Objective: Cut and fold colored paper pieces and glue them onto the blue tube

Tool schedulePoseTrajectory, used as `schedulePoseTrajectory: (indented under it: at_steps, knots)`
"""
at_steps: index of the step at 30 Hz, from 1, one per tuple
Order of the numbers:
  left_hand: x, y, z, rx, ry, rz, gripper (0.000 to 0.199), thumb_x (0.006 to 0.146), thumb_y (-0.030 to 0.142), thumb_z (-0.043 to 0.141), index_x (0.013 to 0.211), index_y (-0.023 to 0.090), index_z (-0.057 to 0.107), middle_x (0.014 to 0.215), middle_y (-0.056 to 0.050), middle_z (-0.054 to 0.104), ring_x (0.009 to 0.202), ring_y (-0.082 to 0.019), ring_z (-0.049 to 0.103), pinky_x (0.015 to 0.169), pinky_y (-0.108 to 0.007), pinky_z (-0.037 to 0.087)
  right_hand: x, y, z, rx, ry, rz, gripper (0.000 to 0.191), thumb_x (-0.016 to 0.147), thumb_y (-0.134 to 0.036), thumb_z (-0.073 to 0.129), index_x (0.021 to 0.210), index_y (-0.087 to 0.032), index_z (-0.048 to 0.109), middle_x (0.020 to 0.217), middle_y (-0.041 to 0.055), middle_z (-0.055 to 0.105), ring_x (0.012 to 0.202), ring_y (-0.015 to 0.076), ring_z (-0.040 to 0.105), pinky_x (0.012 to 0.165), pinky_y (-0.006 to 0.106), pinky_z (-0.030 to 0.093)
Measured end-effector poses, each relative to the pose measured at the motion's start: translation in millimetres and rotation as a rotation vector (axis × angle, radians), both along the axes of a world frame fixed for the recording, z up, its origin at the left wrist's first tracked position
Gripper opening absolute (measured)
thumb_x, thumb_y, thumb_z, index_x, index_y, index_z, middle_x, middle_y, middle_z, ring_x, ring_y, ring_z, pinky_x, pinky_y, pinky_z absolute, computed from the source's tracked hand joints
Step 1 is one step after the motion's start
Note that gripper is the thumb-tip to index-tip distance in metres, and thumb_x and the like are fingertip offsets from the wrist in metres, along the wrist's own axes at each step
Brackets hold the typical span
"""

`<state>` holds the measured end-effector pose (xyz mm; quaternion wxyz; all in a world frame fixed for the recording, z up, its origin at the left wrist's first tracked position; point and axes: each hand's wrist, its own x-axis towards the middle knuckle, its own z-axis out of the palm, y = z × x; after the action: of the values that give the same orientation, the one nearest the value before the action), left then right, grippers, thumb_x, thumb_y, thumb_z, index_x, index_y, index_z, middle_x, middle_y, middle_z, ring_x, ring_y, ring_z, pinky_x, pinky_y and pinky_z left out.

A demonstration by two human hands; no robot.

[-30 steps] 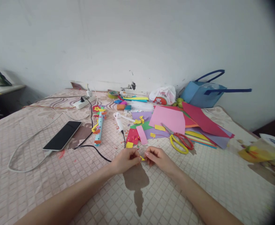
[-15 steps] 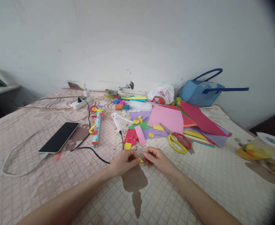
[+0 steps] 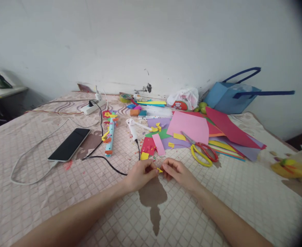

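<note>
My left hand (image 3: 142, 174) pinches a small yellow paper piece (image 3: 159, 170) between thumb and fingertips. Close beside its pointed end is my right hand (image 3: 178, 172), fingers curled and thumb against the fingers; whether it grips anything is hidden. Beyond the hands lie a yellow square (image 3: 144, 156), a red paper (image 3: 148, 145) and a pink strip (image 3: 158, 144). A white glue gun (image 3: 132, 130) rests behind them. Scissors (image 3: 201, 155) with yellow and red handles lie to the right. At the left stands a light blue strip (image 3: 110, 136) decorated with small colored pieces.
A black phone (image 3: 69, 144) and its white cable lie left. The glue gun's black cord runs near my left hand to a power strip (image 3: 92, 107). Colored sheets (image 3: 189, 127), a plastic bag (image 3: 183, 98) and a blue bag (image 3: 228, 97) are at the back right.
The view has shifted, so the table items appear farther right and slightly higher. Both hands remain close together, with the yellow piece still in my left hand.
</note>
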<state>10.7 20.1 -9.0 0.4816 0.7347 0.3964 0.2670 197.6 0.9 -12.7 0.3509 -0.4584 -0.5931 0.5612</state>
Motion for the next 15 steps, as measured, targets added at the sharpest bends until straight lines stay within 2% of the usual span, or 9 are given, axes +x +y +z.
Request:
schedulePoseTrajectory:
  at_steps: [8,15]
  knots:
    - [0.6,0.6,-3.2,-0.054,-0.046,-0.007,0.022,0.08,0.035,0.051,0.072,0.015,0.056,0.063,0.001,0.054,0.058,-0.01,0.047,0.052,-0.02,0.036,-2.3,-0.9,-0.3,0.039,-0.003,-0.012,0.018,0.082,-0.033,0.055,0.074,-0.017,0.052,0.061,-0.0033,0.05,0.052,0.0082,0.047,0.05,0.021,0.038]
    - [0.0,5.4,-7.9,-0.13,-0.112,-0.018,0.019,0.079,0.032,0.053,0.074,0.014,0.056,0.065,0.0,0.057,0.06,-0.011,0.052,0.057,-0.022,0.04,-1.7,-2.1,1.5,0.035,0.008,-0.04,0.02,0.083,-0.036,0.052,0.076,-0.018,0.052,0.059,-0.0032,0.052,0.05,0.0086,0.049,0.05,0.022,0.04]
